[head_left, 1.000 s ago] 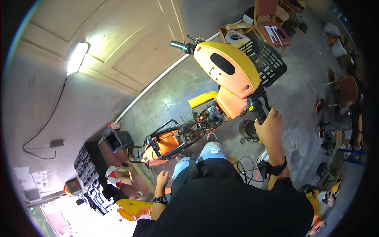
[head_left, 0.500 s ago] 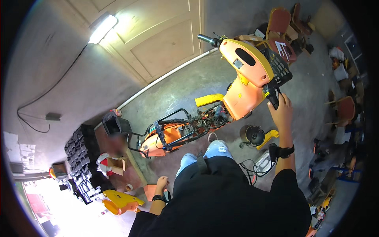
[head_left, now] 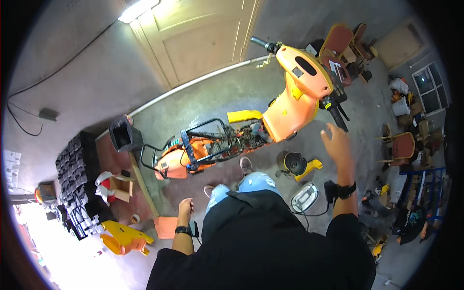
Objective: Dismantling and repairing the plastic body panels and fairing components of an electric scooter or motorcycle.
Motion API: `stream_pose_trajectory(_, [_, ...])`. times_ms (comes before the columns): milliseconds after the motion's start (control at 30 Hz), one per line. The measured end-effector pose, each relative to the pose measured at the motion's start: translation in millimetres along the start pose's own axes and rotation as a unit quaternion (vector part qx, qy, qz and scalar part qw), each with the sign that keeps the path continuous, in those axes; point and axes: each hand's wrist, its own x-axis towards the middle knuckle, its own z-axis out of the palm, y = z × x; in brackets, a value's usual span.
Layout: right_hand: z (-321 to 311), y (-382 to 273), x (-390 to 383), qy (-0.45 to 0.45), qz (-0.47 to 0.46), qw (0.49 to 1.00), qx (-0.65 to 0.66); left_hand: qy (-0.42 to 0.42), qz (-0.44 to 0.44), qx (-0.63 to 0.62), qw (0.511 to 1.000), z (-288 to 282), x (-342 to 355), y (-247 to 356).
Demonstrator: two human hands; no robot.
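An orange and yellow scooter [head_left: 288,108] stands across the floor in front of me, its rear frame and wiring bare. Its right handlebar grip [head_left: 338,117], with a brake lever beside it, points toward my right hand [head_left: 337,144]. That hand is just short of the grip, apart from it, with thumb and fingers spread and nothing in them. My left hand [head_left: 185,208] hangs low at my left side, fingers curled in; I see nothing in it. A yellow body panel [head_left: 244,116] lies beside the scooter's middle.
Round black part [head_left: 294,163], yellow piece [head_left: 310,170] and grey oval device [head_left: 305,197] with a cable lie right of my legs. Left are a black bin [head_left: 124,135], a cardboard box [head_left: 122,187], stacked black parts [head_left: 77,179] and a yellow-orange panel [head_left: 126,238]. Chairs [head_left: 403,146] stand right.
My right hand has come off the handlebar grip and drawn back toward me. The view has shifted, and both my shoes now show. My left hand stays low, curled at my side.
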Motion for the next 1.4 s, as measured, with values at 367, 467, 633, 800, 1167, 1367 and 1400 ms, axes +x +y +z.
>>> stream_pose_trajectory(367, [90, -148, -2, -0.418, -0.336, 0.798, 0.276, -0.347, 0.151, -0.314, 0.871, 163, -114, 180])
stream_pose_trajectory(467, [144, -171, -14, -0.382, -0.367, 0.795, 0.294, -0.291, 0.230, -0.242, 0.896, 221, -113, 192])
stream_pose_trajectory(633, [220, -167, -11, -0.452, -0.368, 0.733, 0.350, -0.265, 0.171, -0.310, 0.897, 222, -84, 146])
stream_pose_trajectory(800, [263, -154, 25, -0.517, -0.335, 0.768, 0.174, -0.137, -0.017, -0.151, 0.979, 192, -76, 62])
stream_pose_trajectory(1167, [356, -191, 63, -0.249, -0.288, 0.915, 0.133, -0.020, -0.168, -0.364, 0.916, 142, 59, -115])
stream_pose_trajectory(1367, [492, -203, 58, -0.233, -0.280, 0.915, 0.176, 0.156, 0.035, -0.189, 0.969, 98, 142, -77])
stream_pose_trajectory(1400, [508, -197, 57, -0.174, -0.366, 0.905, 0.127, 0.156, 0.033, -0.182, 0.970, 96, 151, -81])
